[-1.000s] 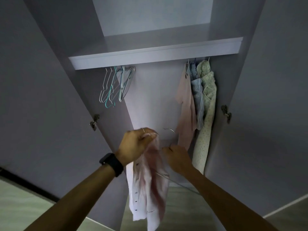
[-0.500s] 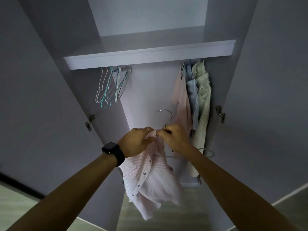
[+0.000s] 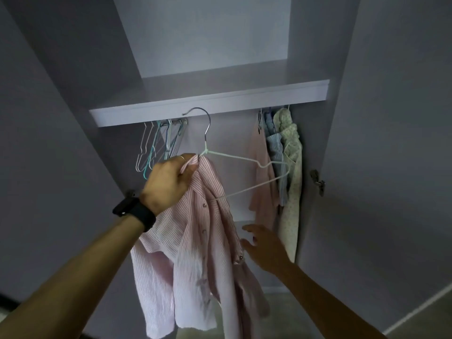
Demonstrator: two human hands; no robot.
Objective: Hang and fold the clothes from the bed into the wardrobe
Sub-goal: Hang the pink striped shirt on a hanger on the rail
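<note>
Inside the wardrobe (image 3: 244,100), thin empty wire hangers (image 3: 156,148) hang above the left hand (image 3: 168,182), whose fingers clench the collar of a crinkled pink striped shirt (image 3: 195,253) on a pale wire hanger (image 3: 232,157). The shirt droops below them. The right hand (image 3: 264,245), fingers spread and released, is just beside the shirt, under three hung garments (image 3: 281,167).

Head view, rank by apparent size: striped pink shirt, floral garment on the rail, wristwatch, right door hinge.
1. striped pink shirt, clearly largest, though it is also closer to the camera
2. floral garment
3. wristwatch, close to the camera, so its true size is unsure
4. right door hinge
</note>
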